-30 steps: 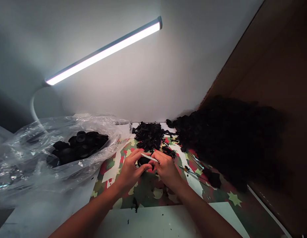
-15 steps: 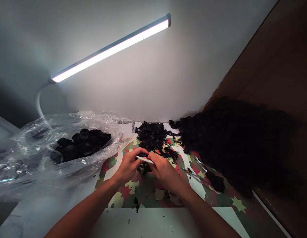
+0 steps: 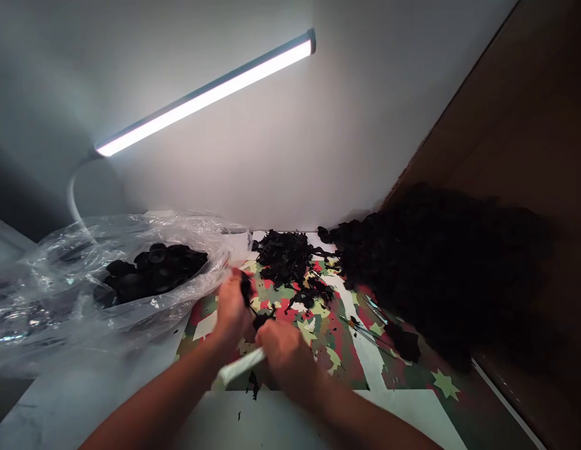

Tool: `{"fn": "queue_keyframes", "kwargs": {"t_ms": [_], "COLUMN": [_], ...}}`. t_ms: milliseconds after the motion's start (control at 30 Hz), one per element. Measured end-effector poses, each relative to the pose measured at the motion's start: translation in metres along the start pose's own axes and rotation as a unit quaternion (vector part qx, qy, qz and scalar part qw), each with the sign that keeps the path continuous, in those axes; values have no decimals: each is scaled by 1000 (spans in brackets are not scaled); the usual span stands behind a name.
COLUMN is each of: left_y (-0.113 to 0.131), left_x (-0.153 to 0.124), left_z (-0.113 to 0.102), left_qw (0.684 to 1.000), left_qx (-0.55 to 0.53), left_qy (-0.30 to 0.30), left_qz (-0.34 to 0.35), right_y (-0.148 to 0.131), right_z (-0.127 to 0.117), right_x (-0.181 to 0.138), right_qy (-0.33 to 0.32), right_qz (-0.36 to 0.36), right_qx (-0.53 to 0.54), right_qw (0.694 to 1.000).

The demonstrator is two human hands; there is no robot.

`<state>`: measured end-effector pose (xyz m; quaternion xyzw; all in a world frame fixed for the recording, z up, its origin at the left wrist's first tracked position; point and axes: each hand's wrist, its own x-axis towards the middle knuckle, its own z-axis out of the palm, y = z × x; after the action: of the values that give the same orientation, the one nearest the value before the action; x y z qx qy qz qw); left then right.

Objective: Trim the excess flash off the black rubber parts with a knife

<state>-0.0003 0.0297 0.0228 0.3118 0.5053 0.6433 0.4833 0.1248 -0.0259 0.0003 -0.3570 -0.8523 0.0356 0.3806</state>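
My left hand (image 3: 231, 306) is closed round a small black rubber piece (image 3: 246, 286) held upright over the patterned mat (image 3: 337, 350). Just below it, my right hand (image 3: 283, 356) makes a fist round a thin white tool (image 3: 241, 367) whose handle sticks out to the left. A dark shred (image 3: 262, 320) hangs between the two hands. Both hands sit near the mat's left side, close to the plastic bag (image 3: 97, 300).
The clear plastic bag holds black round rubber parts (image 3: 152, 270). A pile of black trimmings (image 3: 285, 256) lies at the back of the mat, a much larger black heap (image 3: 440, 262) at right. Thin tools (image 3: 369, 325) rest on the mat. A lit lamp bar (image 3: 206, 94) hangs overhead.
The hands have come apart: my right hand pulled back toward me with the white tool, and my left hand shifted left and up with the black piece.
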Motion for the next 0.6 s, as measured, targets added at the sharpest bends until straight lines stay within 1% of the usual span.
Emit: {"fn": "queue_keyframes", "kwargs": {"t_ms": [33,67,100,133,167,233,267,333,400,433,500,600], "left_y": [1,2,2,1,0,-4,-5,-7,-7,-7,-9,-14], "left_x": [3,4,4,2,-1,-7,-9,-11,-11,-12,-14,-17], "left_z": [0,1,1,2,2,2,1,-1,-2,-3,-4,-6], "left_qw": [1000,1000,999,996,993,989,987,981,974,970,962,947], "left_qx": [-13,-10,1,11,15,23,30,52,77,90,118,168], "left_qy": [16,0,-45,-87,-114,-142,-148,-167,-188,-197,-211,-219], "left_qz": [-5,-6,-4,-3,3,31,48,80,104,113,130,166], "right_y": [0,1,4,9,15,29,35,42,44,43,37,26], "right_z": [1,1,-1,-5,-11,-25,-32,-41,-44,-43,-41,-40], "right_x": [-1,0,1,3,6,10,11,11,10,11,12,16], "right_qy": [-11,-14,-20,-37,-46,-62,-58,-26,7,13,5,-5], "right_qz": [-10,-8,40,74,108,148,167,206,245,264,301,351], "right_qx": [4,5,8,25,44,93,124,176,217,238,293,382], "right_qw": [1000,1000,999,996,992,983,976,962,945,935,907,855]}}
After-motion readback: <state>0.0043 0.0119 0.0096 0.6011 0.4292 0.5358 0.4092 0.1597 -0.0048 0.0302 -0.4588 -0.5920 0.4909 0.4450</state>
